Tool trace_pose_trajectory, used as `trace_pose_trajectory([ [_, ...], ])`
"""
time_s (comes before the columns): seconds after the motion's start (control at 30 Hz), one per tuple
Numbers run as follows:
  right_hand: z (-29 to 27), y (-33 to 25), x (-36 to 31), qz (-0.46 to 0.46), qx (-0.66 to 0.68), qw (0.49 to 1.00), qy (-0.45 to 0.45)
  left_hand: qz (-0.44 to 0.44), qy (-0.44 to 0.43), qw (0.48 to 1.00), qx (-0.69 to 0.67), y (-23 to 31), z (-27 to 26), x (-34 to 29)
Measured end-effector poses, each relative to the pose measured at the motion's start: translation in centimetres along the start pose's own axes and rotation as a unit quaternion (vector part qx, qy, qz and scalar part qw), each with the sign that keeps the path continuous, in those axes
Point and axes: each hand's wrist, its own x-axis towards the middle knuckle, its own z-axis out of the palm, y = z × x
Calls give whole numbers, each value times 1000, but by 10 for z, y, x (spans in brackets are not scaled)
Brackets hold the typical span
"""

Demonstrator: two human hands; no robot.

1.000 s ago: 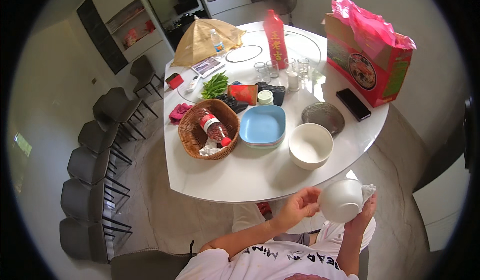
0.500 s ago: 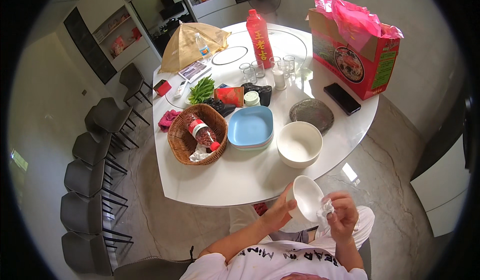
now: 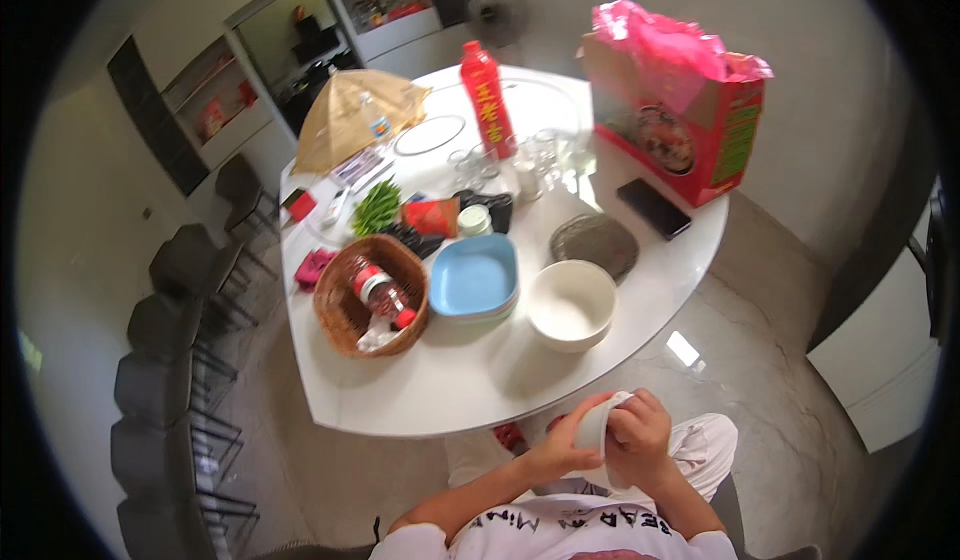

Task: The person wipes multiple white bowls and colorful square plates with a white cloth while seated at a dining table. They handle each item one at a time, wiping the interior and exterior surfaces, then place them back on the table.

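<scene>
A small white bowl (image 3: 598, 430) is held on edge between both hands, just off the near edge of the white round table (image 3: 470, 390). My left hand (image 3: 560, 445) grips its left side. My right hand (image 3: 640, 435) covers its right side, pressed into it with what looks like a white cloth, mostly hidden. On the table right beyond the hands stands a larger white bowl (image 3: 570, 305), with a blue square dish (image 3: 472, 278) to its left.
A wicker basket (image 3: 350, 300) holds a small bottle (image 3: 382, 295). Farther back are a dark round plate (image 3: 595, 245), a black phone (image 3: 653, 208), a red bottle (image 3: 486, 100), glasses (image 3: 530, 155), green vegetables (image 3: 375, 208) and a red box (image 3: 680, 120). Dark chairs (image 3: 170, 330) line the left.
The small bowl has come down and closer to my body and turned on edge. My right hand moved from under it onto its inner side.
</scene>
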Motion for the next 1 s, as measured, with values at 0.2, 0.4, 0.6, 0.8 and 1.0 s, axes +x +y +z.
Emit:
trace_pose_trajectory([
  [0.2,-18,-1,-6,63,161,972,-162,131,33,963,233,26,-8,-6],
  [0.4,-21,-17,8,116,201,966,114,45,21,997,56,-7,-6,0],
  [0.6,-7,18,-18,84,16,993,80,153,48,980,120,-4,-15,-16],
  [0.8,13,23,-52,114,97,987,-56,280,294,905,124,13,-34,-15],
  [1.0,13,28,-45,122,116,985,-34,272,389,850,230,30,-88,-37],
])
